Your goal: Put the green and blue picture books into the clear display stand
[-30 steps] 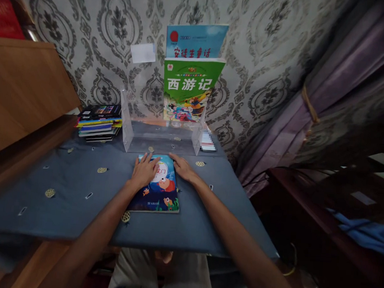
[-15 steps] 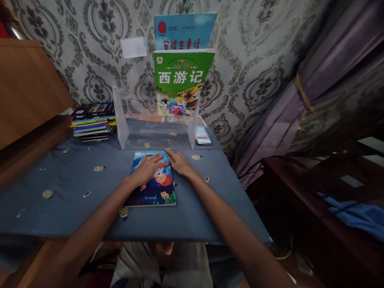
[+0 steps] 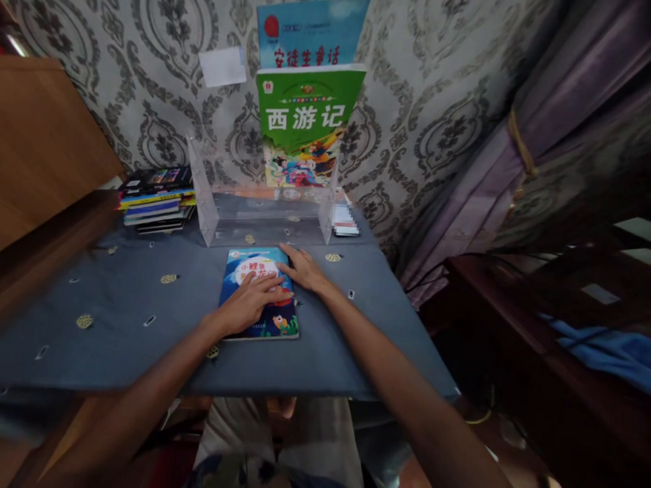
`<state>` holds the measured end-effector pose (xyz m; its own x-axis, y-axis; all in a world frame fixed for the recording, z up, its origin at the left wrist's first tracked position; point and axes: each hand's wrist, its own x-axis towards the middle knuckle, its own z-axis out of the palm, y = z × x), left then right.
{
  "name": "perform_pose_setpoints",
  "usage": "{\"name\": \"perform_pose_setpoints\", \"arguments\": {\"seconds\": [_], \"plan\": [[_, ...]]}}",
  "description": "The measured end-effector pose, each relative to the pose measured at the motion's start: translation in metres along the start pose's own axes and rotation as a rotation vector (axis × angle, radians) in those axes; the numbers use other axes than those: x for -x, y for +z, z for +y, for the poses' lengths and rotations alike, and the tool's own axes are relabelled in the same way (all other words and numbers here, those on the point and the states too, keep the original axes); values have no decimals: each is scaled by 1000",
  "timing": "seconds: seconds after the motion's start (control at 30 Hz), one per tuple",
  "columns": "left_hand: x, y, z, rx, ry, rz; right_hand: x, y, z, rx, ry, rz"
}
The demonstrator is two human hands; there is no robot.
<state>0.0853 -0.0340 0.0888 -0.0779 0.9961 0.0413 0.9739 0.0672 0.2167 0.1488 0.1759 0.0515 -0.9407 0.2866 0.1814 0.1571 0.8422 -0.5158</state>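
A blue picture book (image 3: 283,326) with fish on its cover lies closed on the cloth-covered table. My left hand (image 3: 250,302) rests flat across the middle of the cover, fingers stretched out to the right. At the book's upper right edge lies my right hand (image 3: 302,269), its fingers extended and touching the border of the cover. Just behind the book stands a clear acrylic rack (image 3: 271,229). Upright in it are a green book (image 3: 309,113) and, behind that, a light blue book (image 3: 318,31) that is partly hidden.
A stack of books (image 3: 158,201) sits at the table's back left, beside a wooden panel (image 3: 44,128). Behind the rack's right end lies a white item (image 3: 346,219), partly blurred. A purple curtain (image 3: 468,194) hangs to the right, near a dark red cabinet (image 3: 519,339) with blue cloth (image 3: 613,353).
My left hand has slid down the cover toward me, uncovering the printed title. My right hand stays at the upper right edge. The whole view has tilted slightly.
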Motion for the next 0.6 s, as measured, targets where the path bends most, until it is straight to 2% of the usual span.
{"name": "perform_pose_setpoints", "arguments": {"seconds": [0.2,0.37,0.6], "plan": [[23,-2,19,18,78,-43,1,2,1,-16,-15,13],[43,-3,36,18,148,-28,3,0,-3,2,7,1],[46,9,37,33,109,54,9,0,-14,105,-7,-2]]}}
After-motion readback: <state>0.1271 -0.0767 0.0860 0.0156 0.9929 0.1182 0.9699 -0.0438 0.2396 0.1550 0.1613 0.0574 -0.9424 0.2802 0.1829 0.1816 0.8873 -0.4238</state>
